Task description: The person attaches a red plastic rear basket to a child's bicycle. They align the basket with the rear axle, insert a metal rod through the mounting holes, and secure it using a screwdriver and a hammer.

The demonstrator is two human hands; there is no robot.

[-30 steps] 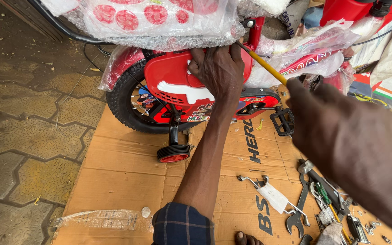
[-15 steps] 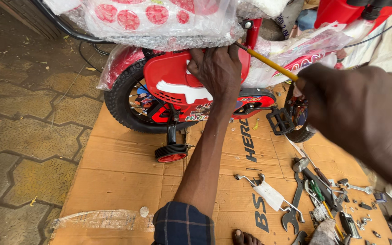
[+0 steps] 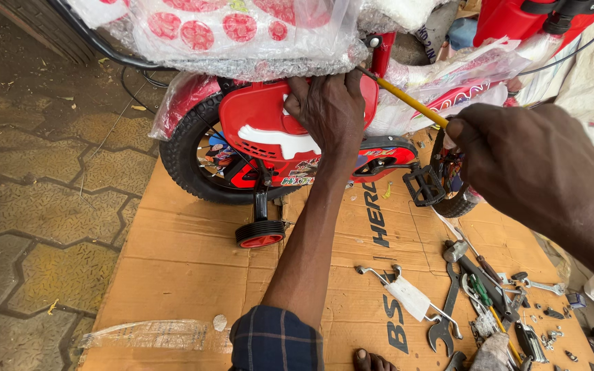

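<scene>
While the left hand (image 3: 331, 110) presses flat on the red chain guard (image 3: 269, 130) of the small red bicycle (image 3: 290, 148), fingers spread and clamping nothing, only bracing, the right hand (image 3: 517, 165) at three o'clock is clenched round the handle end of a yellow-shafted screwdriver (image 3: 407, 102). Head view, the only one: the shaft runs up toward eleven o'clock from the fist to a point under the bubble-wrapped seat (image 3: 242, 34), just beside the left fingertips; the tip itself is hidden by the wrap and the hand. The bicycle stands on flattened cardboard (image 3: 173, 275), rear tyre (image 3: 183, 161) at nine o'clock of the guard, training wheel (image 3: 261, 233) at six o'clock, black pedal (image 3: 424, 185) just below the right fist. Risks, as judged: the tip sits close to the bracing fingers, so a slip off the fastener could jab them; the long angled reach invites cam-out and a chewed screw head; plastic wrap may snag the shaft. Loose spanners (image 3: 448, 309) and small parts (image 3: 544, 323) lie at five o'clock near a bare toe (image 3: 364, 358); a dropped fastener could vanish among them.
</scene>
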